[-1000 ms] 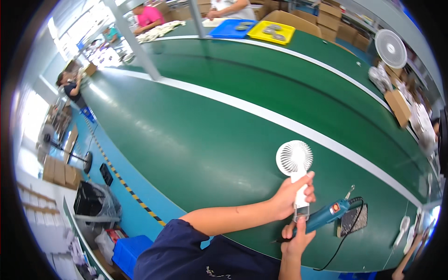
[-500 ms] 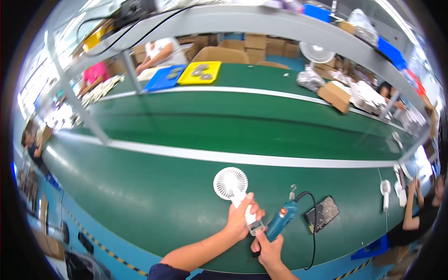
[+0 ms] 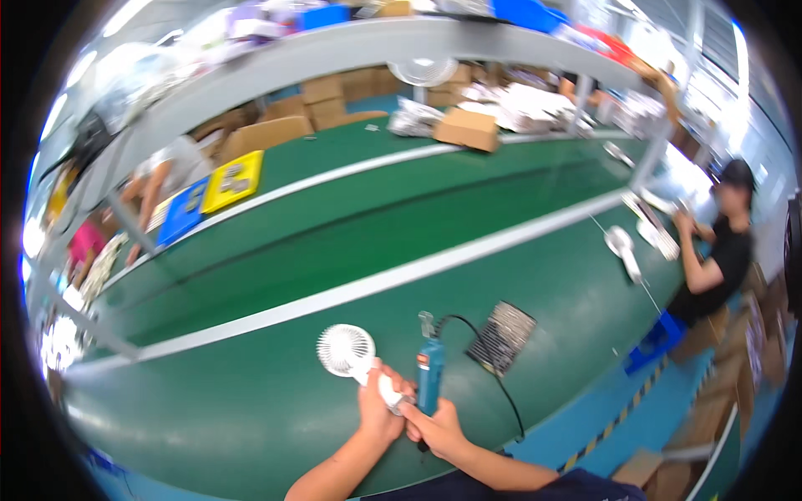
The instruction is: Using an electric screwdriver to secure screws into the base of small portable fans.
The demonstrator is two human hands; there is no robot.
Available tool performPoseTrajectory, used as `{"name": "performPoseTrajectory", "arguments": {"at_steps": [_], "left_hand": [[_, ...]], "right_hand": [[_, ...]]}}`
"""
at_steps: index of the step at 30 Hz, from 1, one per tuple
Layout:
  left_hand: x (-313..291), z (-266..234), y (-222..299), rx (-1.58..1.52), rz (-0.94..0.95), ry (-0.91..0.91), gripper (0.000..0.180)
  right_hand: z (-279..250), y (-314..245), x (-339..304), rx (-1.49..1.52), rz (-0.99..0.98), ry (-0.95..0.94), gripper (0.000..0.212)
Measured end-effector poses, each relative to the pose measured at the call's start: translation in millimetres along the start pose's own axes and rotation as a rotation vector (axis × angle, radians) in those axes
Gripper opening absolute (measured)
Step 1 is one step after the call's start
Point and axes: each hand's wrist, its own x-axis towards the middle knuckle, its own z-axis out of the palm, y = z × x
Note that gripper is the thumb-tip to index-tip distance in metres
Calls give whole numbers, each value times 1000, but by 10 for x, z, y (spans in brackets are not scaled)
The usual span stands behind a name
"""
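Observation:
A white handheld fan (image 3: 345, 350) with a round slatted head is gripped by its handle in my left hand (image 3: 381, 411), whose fingers are closed round it. My right hand (image 3: 438, 429) is closed on a teal electric screwdriver (image 3: 429, 372); its black tip end points down toward me and its hanging loop is uppermost. The fingers of my right hand meet the lower end of the fan's handle, so the two hands are close together. What the tip touches, if anything, is hidden. To the right lies a dark speckled tray (image 3: 504, 337) of small parts, its contents blurred.
The screwdriver's black cable (image 3: 499, 382) loops over the tray's left side. A white rail (image 3: 334, 301) crosses the green table (image 3: 209, 409). Farther right lie another white fan (image 3: 622, 246) and a co-worker (image 3: 728, 238) in black. Blue (image 3: 180, 219) and yellow trays (image 3: 219, 194) sit far left.
The whole view has swung to the right, so the co-worker on the right shows more fully. Both hands still hold the fan and screwdriver; the screwdriver looks more upright in the picture.

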Motion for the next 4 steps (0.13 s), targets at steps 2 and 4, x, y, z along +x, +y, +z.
{"name": "performPoseTrajectory", "arguments": {"at_steps": [2, 4], "left_hand": [[-93, 49, 35, 103, 38, -33, 30], [-124, 9, 17, 278, 82, -243, 34]], "right_hand": [[19, -68, -77, 36, -16, -8, 15], [-127, -141, -99, 84, -74, -3, 17]]}}
